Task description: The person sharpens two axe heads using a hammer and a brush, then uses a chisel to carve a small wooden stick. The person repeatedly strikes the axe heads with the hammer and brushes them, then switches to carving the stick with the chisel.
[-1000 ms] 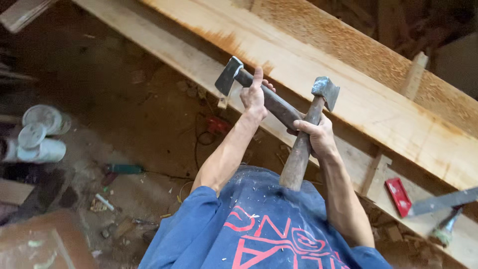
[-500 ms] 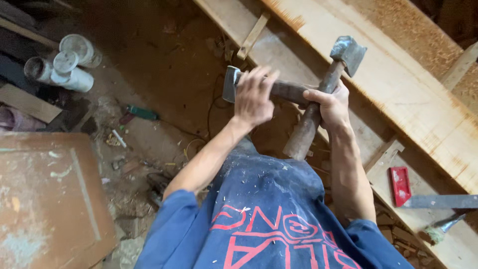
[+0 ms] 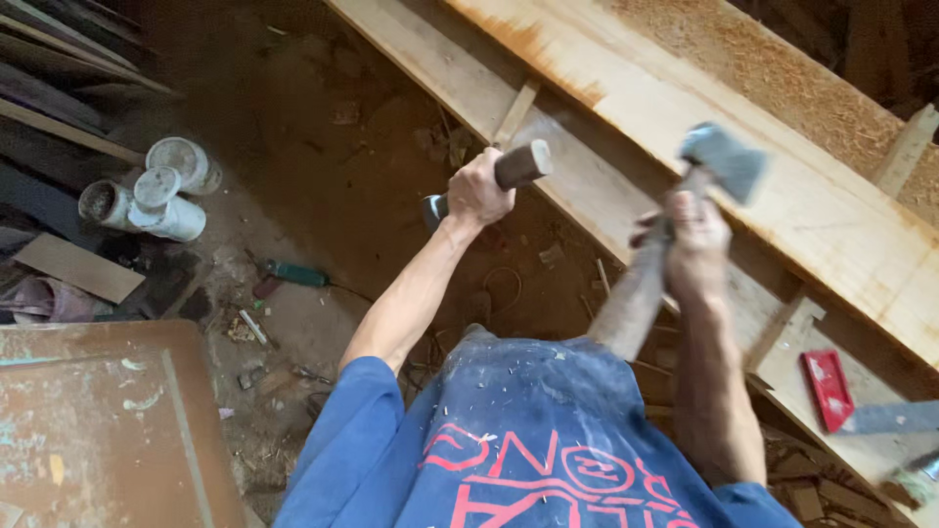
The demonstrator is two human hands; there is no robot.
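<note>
Hammer (image 3: 719,161) at 2 o'clock, metal head up, blurred, over pale plank (image 3: 802,196). Right hand (image 3: 690,235) wraps fingers tight round its wooden handle just under head. Chisel (image 3: 499,176) near centre, at 12 o'clock, gripped in left hand (image 3: 479,191), fingers closed round shaft. White cans (image 3: 156,191) at 9 o'clock on dirt floor. Red tool (image 3: 827,391) at 4 o'clock.

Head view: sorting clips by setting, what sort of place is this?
Probably a rough carpentry workshop: long sawn planks, a dirt floor strewn with scraps, and a hammer in the right hand.
</note>
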